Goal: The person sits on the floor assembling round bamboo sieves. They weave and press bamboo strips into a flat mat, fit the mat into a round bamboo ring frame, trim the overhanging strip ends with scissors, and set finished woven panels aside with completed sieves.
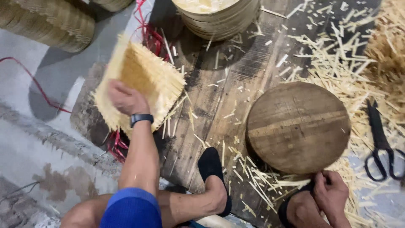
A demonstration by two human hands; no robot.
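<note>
I see my left hand [125,98] grasping the pale square woven bamboo mat [139,82], tilted, corner pointing up-left, my right hand [331,192] clenched beside the round wooden block [298,126].

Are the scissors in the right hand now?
No, the scissors lie on the floor apart from the right hand.

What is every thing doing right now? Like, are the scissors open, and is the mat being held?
Woven mat: lifted and tilted, gripped by the left hand.
Round wooden block: lying flat, top bare.
Scissors: lying untouched, blades look closed.
Right hand: curled shut, resting at the ankle beside the block.
Bamboo strips: scattered loose.
Stacked steamer rings: piled upright.
</note>
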